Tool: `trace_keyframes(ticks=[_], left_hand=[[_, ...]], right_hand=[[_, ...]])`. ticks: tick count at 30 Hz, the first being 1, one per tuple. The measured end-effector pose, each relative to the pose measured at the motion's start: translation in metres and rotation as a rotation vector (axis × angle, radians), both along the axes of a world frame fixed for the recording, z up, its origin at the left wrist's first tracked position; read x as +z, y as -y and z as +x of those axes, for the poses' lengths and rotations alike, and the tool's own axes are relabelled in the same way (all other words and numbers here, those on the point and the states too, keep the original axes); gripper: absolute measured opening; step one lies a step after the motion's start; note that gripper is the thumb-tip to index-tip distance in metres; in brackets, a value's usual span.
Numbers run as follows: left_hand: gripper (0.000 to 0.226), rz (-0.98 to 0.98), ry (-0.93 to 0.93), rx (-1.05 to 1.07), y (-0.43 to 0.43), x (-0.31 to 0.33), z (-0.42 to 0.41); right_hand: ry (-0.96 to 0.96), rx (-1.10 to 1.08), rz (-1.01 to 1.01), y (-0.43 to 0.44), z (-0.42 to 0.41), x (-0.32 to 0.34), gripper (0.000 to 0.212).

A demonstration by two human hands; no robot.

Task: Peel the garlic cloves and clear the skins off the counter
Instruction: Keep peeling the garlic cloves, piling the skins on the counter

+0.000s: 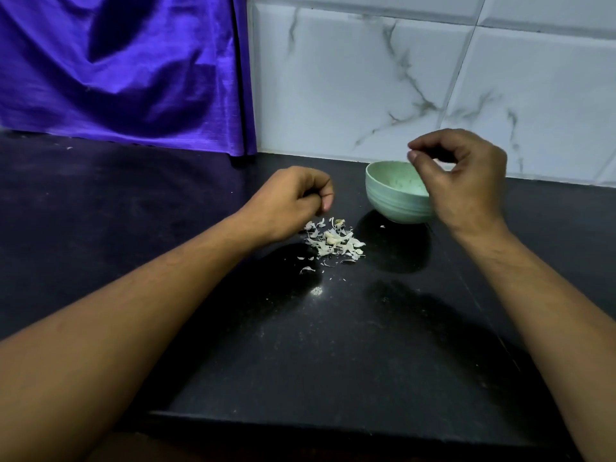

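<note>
Your left hand (293,198) hangs just over the black surface (300,345), knuckles up, at the far left edge of the garlic skins (333,243). Its grip is drawn together, with the fingers curled under toward the palm and the thumb tucked against them.

Your right hand (466,175) is raised over the pale green bowl (390,198) and covers the bowl's right rim. Here too the grip is closed: the thumb and forefinger tips (413,157) meet in a pinch above the bowl's opening, and the other fingers are bent behind them. Both grips face away or fall in shadow, so I cannot tell whether either one holds a clove or a scrap of skin.

The skins lie in a loose white heap on the surface, between your two forearms and just left of the bowl. A couple of thicker, yellowish bits sit among the papery flakes. Smaller flakes trail off toward you, one curled piece (306,269) lying apart from the heap. Another tiny scrap (382,226) rests by the bowl's foot.

The bowl stands upright near the marble-veined wall tiles (366,88). A purple cloth (116,68) hangs down to the surface at the far left.
</note>
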State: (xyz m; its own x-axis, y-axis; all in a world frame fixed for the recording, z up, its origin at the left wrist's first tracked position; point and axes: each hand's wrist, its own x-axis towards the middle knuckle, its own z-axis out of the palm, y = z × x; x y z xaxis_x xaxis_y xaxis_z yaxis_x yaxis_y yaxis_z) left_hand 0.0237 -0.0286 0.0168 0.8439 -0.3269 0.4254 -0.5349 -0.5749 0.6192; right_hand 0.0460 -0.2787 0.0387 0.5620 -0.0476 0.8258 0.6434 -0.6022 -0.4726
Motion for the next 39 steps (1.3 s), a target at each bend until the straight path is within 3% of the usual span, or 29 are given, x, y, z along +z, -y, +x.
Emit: trace_keyframes(ticks=[4,8,13,17,20,24,27,28,32,39], left_hand=[[0.027,-0.054,-0.02,-0.016,0.001,-0.005,0.002],[0.017,-0.054,0.014,0.015,0.001,-0.005,0.002],[0.012,-0.011,0.07,0.083,-0.001,0.0,0.0],[0.01,-0.036,0.081,0.12,-0.003,0.0,0.004],[0.007,-0.038,0.033,0.135,-0.005,0.0,0.006],[0.035,0.107,0.063,0.254,-0.013,0.001,0.012],[0.01,0.218,0.007,0.245,-0.017,0.0,0.015],[0.014,0.274,-0.004,0.237,-0.017,-0.001,0.015],[0.029,0.451,-0.066,0.2,-0.017,-0.006,0.015],[0.013,0.365,-0.064,0.121,-0.01,-0.009,0.013]], right_hand=[[-0.048,-0.121,-0.019,0.016,0.007,0.0,0.014],[-0.157,-0.148,-0.206,0.019,0.014,-0.008,0.02],[0.007,-0.159,-0.188,0.017,0.01,-0.001,0.028],[0.068,-0.024,-0.179,0.002,-0.002,0.002,0.019],[-0.081,0.169,-0.251,-0.015,-0.013,-0.003,0.01],[-0.463,0.399,-0.47,-0.026,-0.007,-0.02,0.018],[-0.614,0.44,-0.521,-0.025,0.0,-0.03,0.033],[-0.642,0.433,-0.52,-0.023,0.001,-0.031,0.037],[-0.642,0.443,-0.492,-0.023,0.003,-0.032,0.037],[-0.527,0.446,-0.618,-0.036,-0.003,-0.036,0.023]])
